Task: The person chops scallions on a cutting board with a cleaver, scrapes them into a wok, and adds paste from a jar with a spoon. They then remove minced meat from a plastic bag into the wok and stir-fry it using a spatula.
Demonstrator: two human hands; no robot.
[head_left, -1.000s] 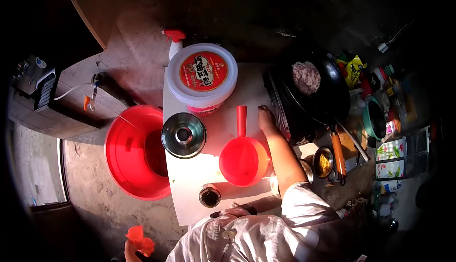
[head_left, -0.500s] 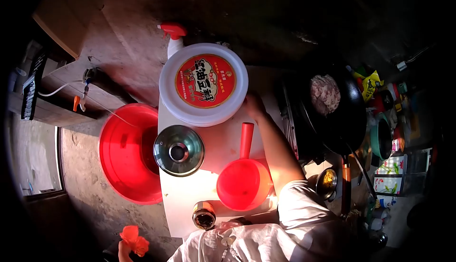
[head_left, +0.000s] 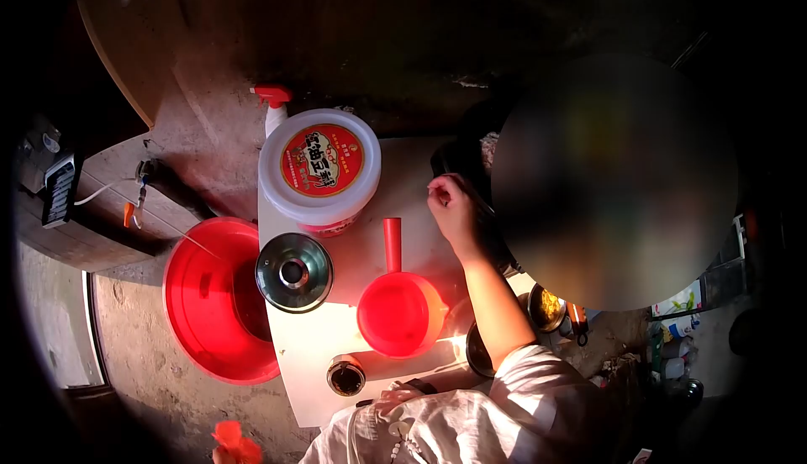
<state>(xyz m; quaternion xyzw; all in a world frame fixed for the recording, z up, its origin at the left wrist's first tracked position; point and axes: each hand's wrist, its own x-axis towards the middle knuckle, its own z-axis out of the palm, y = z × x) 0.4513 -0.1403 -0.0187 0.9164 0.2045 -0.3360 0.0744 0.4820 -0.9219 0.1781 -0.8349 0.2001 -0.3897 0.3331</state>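
My right hand [head_left: 454, 209] is above the right side of the table, beside the dark stove edge, its fingers curled in. Whether anything is in them is hidden. To its left stands a white bucket with a red-labelled lid [head_left: 322, 158]. Below the hand sits a red plastic ladle [head_left: 397, 313], its handle pointing away from me. At the lower left edge, what looks like my left hand [head_left: 222, 457] shows only in a small part, at a red, petal-like thing [head_left: 237, 443] that it seems to grip.
A glass pot lid [head_left: 294, 272] and a dark jar [head_left: 345, 376] are on the white table [head_left: 307, 338]. A big red tub [head_left: 189, 313] stands left of it. A bowl with yellow food [head_left: 548, 307] is at the right. A large round blur covers the wok area.
My right hand has left the bucket's edge and moved toward the stove, its fingers now curled. The view has shifted, and a blur now hides most of the wok and its meat.
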